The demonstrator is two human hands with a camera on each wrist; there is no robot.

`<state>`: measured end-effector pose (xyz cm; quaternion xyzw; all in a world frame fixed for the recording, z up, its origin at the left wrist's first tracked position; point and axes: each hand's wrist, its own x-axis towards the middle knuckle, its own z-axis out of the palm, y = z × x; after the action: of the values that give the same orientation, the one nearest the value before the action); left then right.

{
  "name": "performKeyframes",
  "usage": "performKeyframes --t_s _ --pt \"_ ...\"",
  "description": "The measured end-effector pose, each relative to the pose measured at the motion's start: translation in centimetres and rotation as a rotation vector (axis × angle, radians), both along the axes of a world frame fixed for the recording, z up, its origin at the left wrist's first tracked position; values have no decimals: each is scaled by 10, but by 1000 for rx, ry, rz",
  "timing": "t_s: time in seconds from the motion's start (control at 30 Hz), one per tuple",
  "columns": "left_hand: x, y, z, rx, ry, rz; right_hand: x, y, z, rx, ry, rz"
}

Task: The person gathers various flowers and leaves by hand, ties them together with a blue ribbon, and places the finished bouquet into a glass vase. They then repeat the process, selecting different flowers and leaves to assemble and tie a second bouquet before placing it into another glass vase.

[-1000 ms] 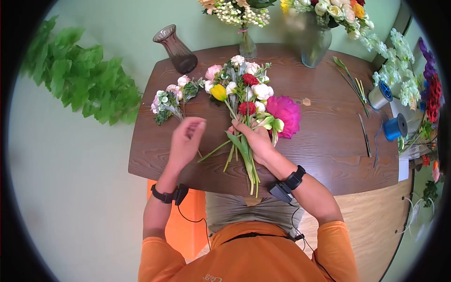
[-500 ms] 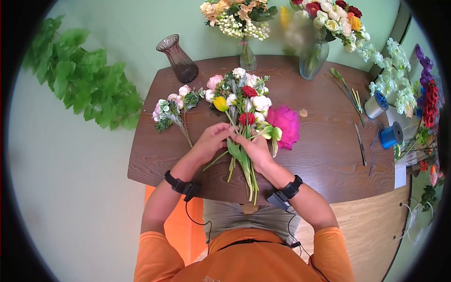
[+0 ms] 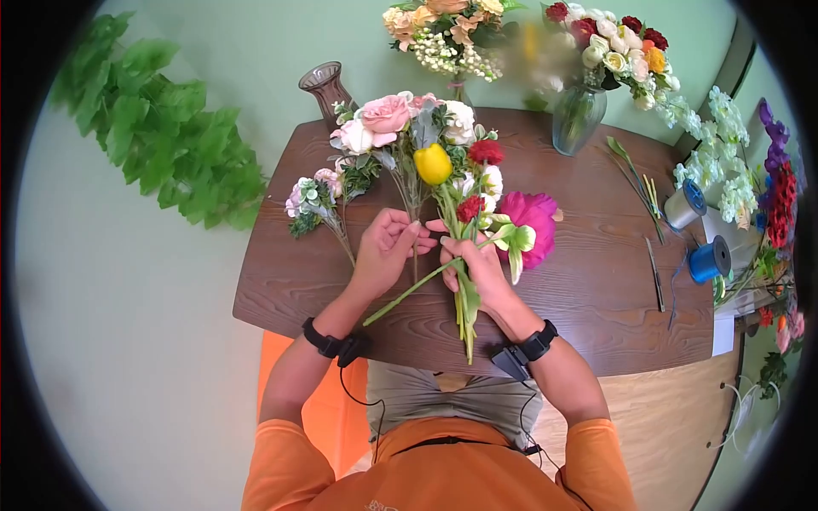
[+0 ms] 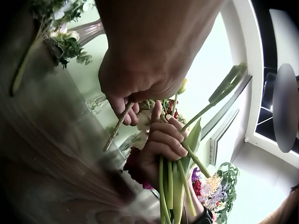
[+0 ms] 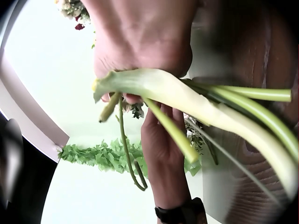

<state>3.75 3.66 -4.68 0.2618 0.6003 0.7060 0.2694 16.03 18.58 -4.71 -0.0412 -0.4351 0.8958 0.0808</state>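
Note:
My left hand (image 3: 385, 249) pinches the thin brownish stem (image 4: 119, 126) of a spray of pink and white flowers (image 3: 379, 123), held upright over the table. Just to its right, my right hand (image 3: 477, 266) grips a bundle of green stems (image 4: 170, 186). Above that grip show a yellow tulip (image 3: 433, 163), red carnations (image 3: 486, 152), white blooms and a large magenta flower (image 3: 527, 230). One green stem (image 3: 409, 294) slants out to the lower left from the bundle. In the right wrist view, a broad pale-green leaf (image 5: 154, 86) crosses below the right palm.
A smaller pink flower spray (image 3: 319, 200) lies at the table's left. Behind stand a purplish glass vase (image 3: 328, 89) and a filled glass vase (image 3: 579, 119). To the right are a white spool (image 3: 684, 205), a blue spool (image 3: 710, 260), cut stems (image 3: 635, 183) and a slim dark tool (image 3: 655, 274).
My left hand has come in from the left to the bunch and taken hold of the pink and white spray's stem. That spray now stands higher and apart, left of the right hand's flowers.

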Motion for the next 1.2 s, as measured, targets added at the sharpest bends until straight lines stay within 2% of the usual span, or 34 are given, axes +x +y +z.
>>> performKeyframes --t_s 0.1,0.2,0.33,0.43,0.6,0.7,0.73,0.8,0.97,1.03,1.1,1.2 --pt "5 -3 6 120 31 112 -4 -6 7 -122 -81 61" --pt "10 -1 13 200 101 194 -5 -6 2 -98 -49 59" --pt "7 -2 10 164 195 253 -4 -4 0 -131 -50 67" --pt "3 -4 1 110 159 216 0 -1 3 -170 -49 131" --pt "-7 0 -1 75 -17 307 -3 -5 -8 -293 -98 286" --pt "-22 4 -10 127 0 320 -3 -11 -10 -374 -139 326" --pt "-30 4 -14 116 30 355 -5 -11 -23 -356 -145 308" --pt "-45 1 -20 144 88 385 -4 -13 -18 -327 -188 248" --pt "-62 -8 13 241 251 551 -2 -12 -4 -251 -96 196" --pt "-60 -18 24 231 272 568 -2 -9 -2 -106 -27 76" --pt "-51 -29 27 199 322 562 -4 -6 -1 -62 1 -37" --pt "-29 -42 18 192 370 555 -6 0 -1 -51 -3 -102"
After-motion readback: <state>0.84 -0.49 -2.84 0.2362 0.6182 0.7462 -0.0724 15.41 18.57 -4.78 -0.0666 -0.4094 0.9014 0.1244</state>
